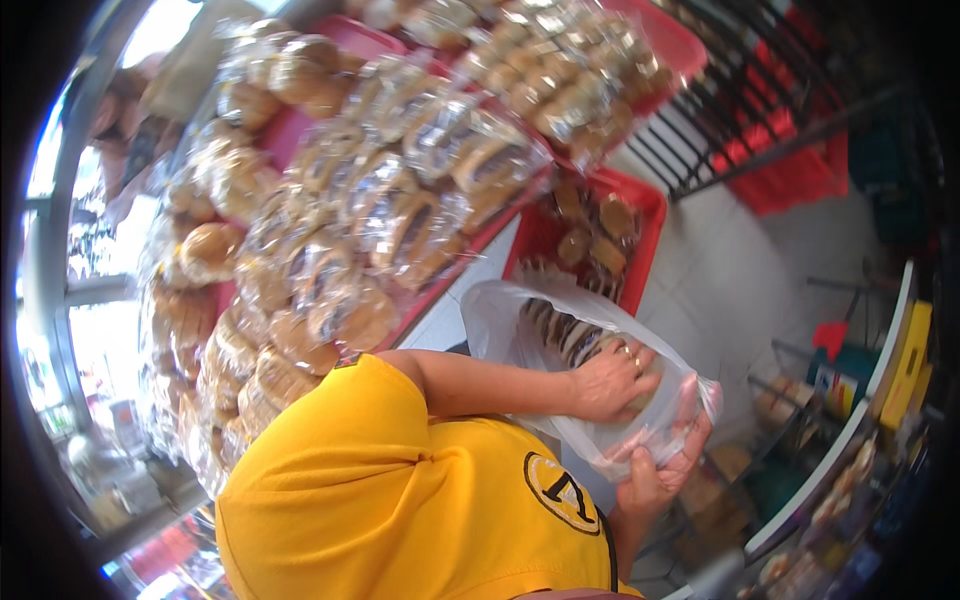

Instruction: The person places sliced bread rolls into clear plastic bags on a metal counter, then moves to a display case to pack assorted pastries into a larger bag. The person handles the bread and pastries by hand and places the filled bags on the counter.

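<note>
A translucent white plastic bag [590, 430] hangs in front of me with its mouth spread wide. Inside it lies a dark-and-pale striped item [560, 333], perhaps bread in wrapping. My left hand [612, 382], with rings on it, reaches across into the bag's mouth; its fingers are curled down, and what they grip is hidden. On the bag's right side, my right hand [662, 468] grips the rim, fingers behind the plastic and thumb in front. Just beyond the bag, a red crate [648, 225] holds several round brown baked pieces [605, 235].
Clear-wrapped bread rolls [390, 200] cover sloping red trays to the left and ahead. Another red tray [685, 50] carries small wrapped buns [560, 70]. A dark metal rack [690, 150] stands at the far right over a pale tiled floor [690, 270]. A white-edged shelf [850, 430] curves along the right.
</note>
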A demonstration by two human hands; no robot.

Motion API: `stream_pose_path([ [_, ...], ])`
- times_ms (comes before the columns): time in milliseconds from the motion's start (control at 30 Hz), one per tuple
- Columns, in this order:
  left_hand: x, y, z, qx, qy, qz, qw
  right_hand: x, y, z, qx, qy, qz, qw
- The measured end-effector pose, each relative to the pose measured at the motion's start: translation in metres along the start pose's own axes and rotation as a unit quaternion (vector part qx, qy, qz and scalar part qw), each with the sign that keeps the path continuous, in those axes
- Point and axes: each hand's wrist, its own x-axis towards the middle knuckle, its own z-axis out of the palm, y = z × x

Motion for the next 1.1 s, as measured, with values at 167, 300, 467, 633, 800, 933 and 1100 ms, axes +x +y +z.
stream_pose_path([
  [167, -0.037, 0.020, -0.059, 0.072, -0.044, 0.056, 0.995, -0.010, -0.072, 0.050, -0.003, -0.040, -0.056, 0.998],
  [300, -0.049, 0.050, -0.121, 0.065, -0.118, 0.018, 0.991, -0.009, -0.112, 0.066, -0.019, -0.097, -0.181, 0.979],
  [467, -0.086, 0.089, -0.195, 0.113, -0.051, -0.047, 0.991, -0.020, -0.166, 0.109, -0.089, -0.132, -0.353, 0.922],
  [633, -0.141, 0.120, -0.268, 0.185, -0.038, -0.145, 0.971, -0.020, -0.186, 0.148, -0.028, -0.186, -0.476, 0.859],
  [800, -0.214, 0.118, -0.289, 0.235, -0.019, -0.325, 0.916, -0.035, -0.191, 0.190, 0.016, -0.351, -0.365, 0.862],
  [933, -0.255, 0.092, -0.300, 0.222, -0.030, -0.412, 0.883, -0.032, -0.162, 0.229, 0.175, -0.466, -0.212, 0.841],
  [1100, -0.302, 0.027, -0.245, 0.190, 0.087, -0.435, 0.876, -0.033, -0.118, 0.262, 0.205, -0.537, -0.029, 0.818],
])
